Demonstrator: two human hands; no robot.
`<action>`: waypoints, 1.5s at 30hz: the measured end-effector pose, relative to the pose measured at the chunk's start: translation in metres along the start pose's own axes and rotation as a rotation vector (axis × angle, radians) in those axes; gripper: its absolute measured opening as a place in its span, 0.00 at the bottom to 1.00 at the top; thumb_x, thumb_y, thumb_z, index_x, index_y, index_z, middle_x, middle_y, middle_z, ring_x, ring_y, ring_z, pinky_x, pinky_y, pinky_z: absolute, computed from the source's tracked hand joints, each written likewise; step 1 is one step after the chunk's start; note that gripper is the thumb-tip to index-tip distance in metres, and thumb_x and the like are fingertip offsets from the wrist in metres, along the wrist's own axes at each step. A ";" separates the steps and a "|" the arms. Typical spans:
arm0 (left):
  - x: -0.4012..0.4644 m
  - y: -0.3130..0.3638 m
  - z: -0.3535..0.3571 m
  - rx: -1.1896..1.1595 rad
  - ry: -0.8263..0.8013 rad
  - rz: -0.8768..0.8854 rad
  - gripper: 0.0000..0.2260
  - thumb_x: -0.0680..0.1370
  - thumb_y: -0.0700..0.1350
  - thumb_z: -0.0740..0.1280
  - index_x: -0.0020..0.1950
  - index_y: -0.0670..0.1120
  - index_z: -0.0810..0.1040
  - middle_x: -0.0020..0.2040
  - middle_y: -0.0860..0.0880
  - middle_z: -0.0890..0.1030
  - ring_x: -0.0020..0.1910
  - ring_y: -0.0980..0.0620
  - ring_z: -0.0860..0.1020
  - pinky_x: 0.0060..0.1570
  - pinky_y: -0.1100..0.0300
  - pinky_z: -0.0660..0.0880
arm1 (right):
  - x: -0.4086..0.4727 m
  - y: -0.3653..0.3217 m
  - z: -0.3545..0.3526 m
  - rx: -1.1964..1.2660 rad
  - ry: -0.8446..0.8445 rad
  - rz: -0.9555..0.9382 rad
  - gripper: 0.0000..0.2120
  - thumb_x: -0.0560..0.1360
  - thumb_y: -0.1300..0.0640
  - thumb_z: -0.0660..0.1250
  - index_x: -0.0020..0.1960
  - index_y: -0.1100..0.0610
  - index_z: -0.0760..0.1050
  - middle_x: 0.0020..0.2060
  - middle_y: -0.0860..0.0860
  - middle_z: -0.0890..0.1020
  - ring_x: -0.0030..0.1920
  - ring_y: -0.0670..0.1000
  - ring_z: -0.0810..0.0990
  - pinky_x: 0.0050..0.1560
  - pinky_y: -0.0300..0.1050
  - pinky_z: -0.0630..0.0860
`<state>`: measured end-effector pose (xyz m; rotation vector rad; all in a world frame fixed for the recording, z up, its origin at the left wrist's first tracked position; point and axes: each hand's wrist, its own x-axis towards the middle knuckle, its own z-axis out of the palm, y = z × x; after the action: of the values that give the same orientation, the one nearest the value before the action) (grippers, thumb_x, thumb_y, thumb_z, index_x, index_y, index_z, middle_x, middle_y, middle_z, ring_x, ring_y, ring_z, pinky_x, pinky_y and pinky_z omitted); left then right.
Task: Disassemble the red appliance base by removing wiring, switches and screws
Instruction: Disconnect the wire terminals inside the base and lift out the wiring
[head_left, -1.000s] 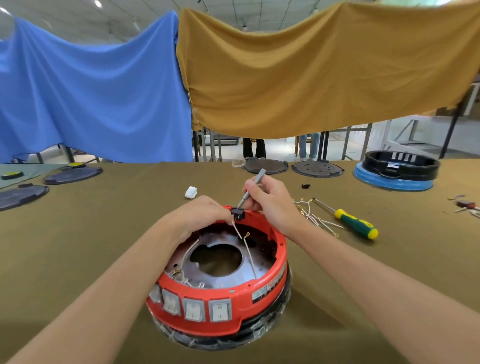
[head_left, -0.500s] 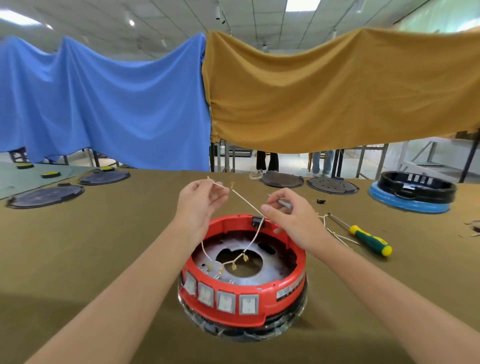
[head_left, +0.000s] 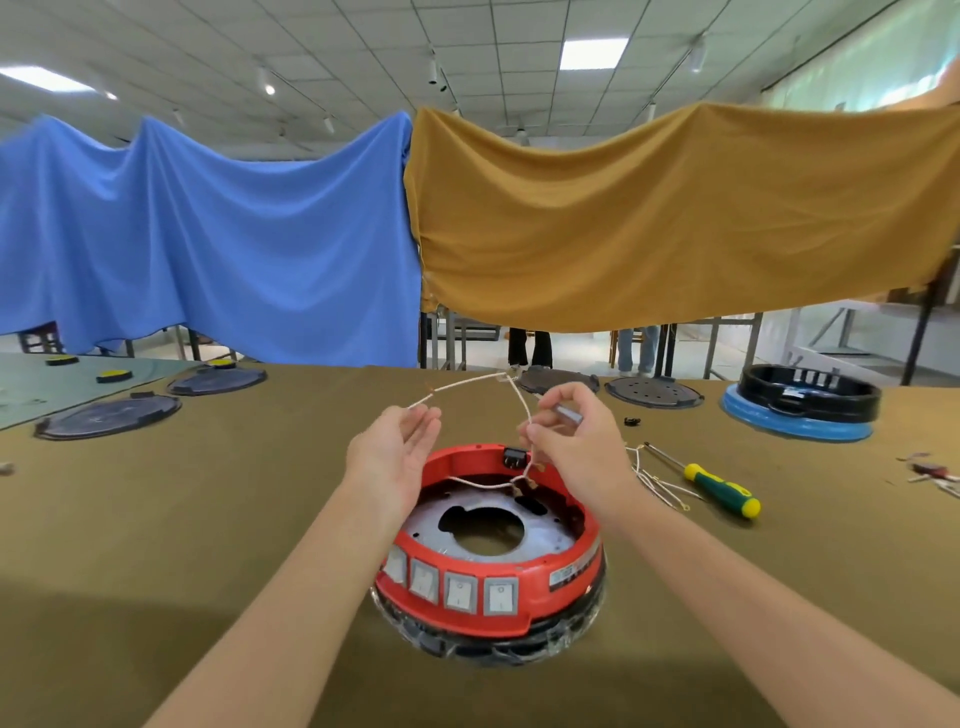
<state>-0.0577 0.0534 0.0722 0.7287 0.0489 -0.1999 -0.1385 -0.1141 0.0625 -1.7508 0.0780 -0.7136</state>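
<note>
Above the far rim of the red appliance base (head_left: 488, 566), the white braided wire (head_left: 523, 410) arches between your hands: your left hand (head_left: 397, 454) lies loose and uncurled under its free end, while your right hand (head_left: 574, 441) pinches the strand and a slim grey tool (head_left: 567, 414). Its crimped metal terminals (head_left: 522, 483) dangle just beneath your right hand, the nearer one, over the dull steel plate (head_left: 540, 535).

red appliance base (head_left: 519, 603) sits upright on table, near centre. Four grey rocker switches (head_left: 452, 584) in its near wall, black switch (head_left: 512, 457) at far rim. White wire (head_left: 470, 384) lifted clear above it.
</note>
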 end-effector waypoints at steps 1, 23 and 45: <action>-0.002 0.004 -0.003 0.156 0.007 0.028 0.06 0.79 0.34 0.63 0.55 0.34 0.75 0.50 0.39 0.80 0.50 0.47 0.81 0.53 0.56 0.78 | 0.000 -0.002 -0.002 -0.007 0.008 -0.013 0.11 0.77 0.70 0.65 0.53 0.57 0.72 0.42 0.56 0.84 0.42 0.52 0.86 0.47 0.54 0.84; -0.010 0.009 0.027 0.527 -0.195 0.313 0.09 0.82 0.44 0.63 0.49 0.39 0.78 0.33 0.50 0.84 0.29 0.57 0.81 0.29 0.65 0.77 | 0.002 -0.038 -0.025 0.284 0.045 -0.021 0.15 0.75 0.56 0.74 0.55 0.59 0.71 0.51 0.60 0.84 0.47 0.56 0.86 0.47 0.53 0.84; 0.006 -0.019 0.053 0.840 -0.427 0.090 0.11 0.82 0.43 0.64 0.60 0.38 0.78 0.53 0.42 0.82 0.49 0.49 0.84 0.42 0.63 0.81 | 0.043 -0.015 -0.061 0.024 0.052 0.133 0.06 0.80 0.69 0.63 0.54 0.61 0.72 0.51 0.62 0.83 0.36 0.53 0.80 0.39 0.51 0.84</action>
<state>-0.0568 0.0036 0.0988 1.5048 -0.5016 -0.2888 -0.1384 -0.1788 0.1023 -1.6871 0.2182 -0.6598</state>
